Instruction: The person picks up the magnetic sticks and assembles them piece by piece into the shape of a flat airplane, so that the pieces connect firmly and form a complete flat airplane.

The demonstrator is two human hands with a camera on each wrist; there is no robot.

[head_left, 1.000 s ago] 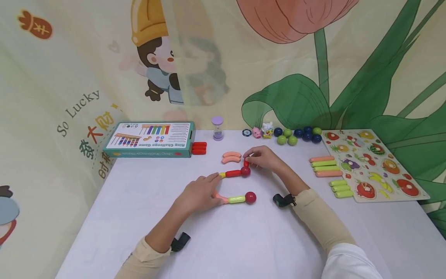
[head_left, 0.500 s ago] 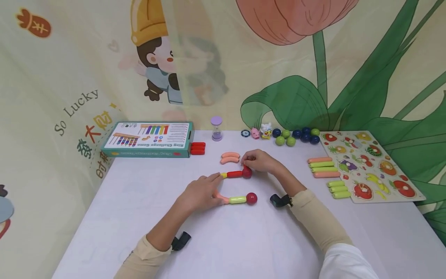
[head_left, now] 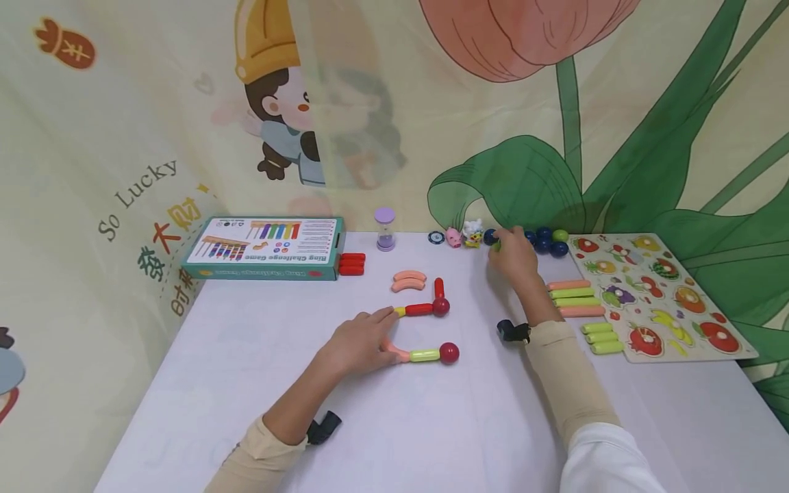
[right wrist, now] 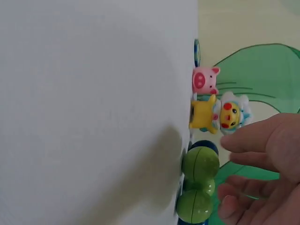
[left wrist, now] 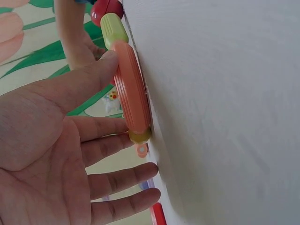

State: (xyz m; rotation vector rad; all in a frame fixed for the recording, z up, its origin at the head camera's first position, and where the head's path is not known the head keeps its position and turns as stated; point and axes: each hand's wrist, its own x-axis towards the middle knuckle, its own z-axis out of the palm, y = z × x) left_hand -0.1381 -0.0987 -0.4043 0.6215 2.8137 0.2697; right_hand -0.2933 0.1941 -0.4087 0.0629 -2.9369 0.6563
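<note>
1. The curved piece [left wrist: 131, 89] is salmon with lengthwise lines.
2. The short rod [head_left: 424, 355] is lime green.
3. Its end ball [head_left: 449, 352] is dark red.
4. The board [head_left: 635, 312] is cream with multicoloured fruit.

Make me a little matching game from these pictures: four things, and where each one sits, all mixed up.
1. Nearer red ball
2. Farther red ball
3. Hourglass
4. Fruit board

A. Between the game box and the pink pig
B. At the end of a light-green stick
C. On the right side of the table
D. Where two red sticks meet

Pairs: 1-B, 2-D, 3-A, 4-C
</note>
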